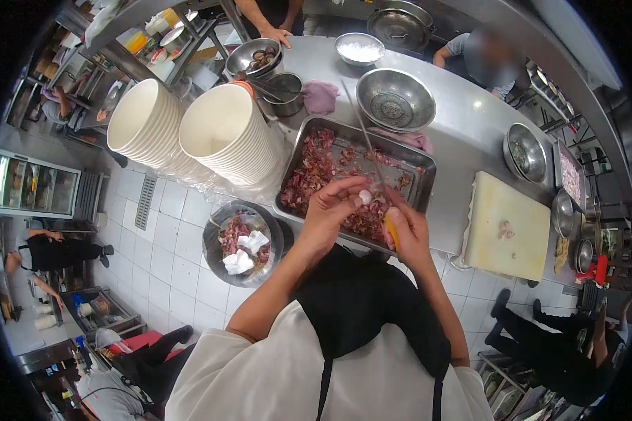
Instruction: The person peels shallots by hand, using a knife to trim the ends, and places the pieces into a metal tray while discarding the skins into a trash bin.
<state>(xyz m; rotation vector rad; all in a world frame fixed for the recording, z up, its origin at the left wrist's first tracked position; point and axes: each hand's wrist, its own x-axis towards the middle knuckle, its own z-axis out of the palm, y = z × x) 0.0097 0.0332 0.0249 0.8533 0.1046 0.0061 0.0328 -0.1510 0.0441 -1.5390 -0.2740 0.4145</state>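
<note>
Over the near side of a metal tray (428,203), my left hand (328,210) pinches a small pale round piece (365,197) between thumb and fingers. In my right hand (412,237) is a long knife (367,133), fingers closed round its yellow handle. The narrow blade points away from me, across the tray and toward a wide steel bowl, passing close beside the pale piece. Reddish chopped pieces (309,172) fill much of the tray, piled thickest at its left and near sides, with bare metal showing at the right.
Stacked white tubs (225,133) stand left of the tray. A bin (214,259) below holds reddish scraps and white paper. Beyond the tray are a steel bowl (396,99) and pink cloth (321,97). A cutting board (505,224) lies right. Several people work around the kitchen.
</note>
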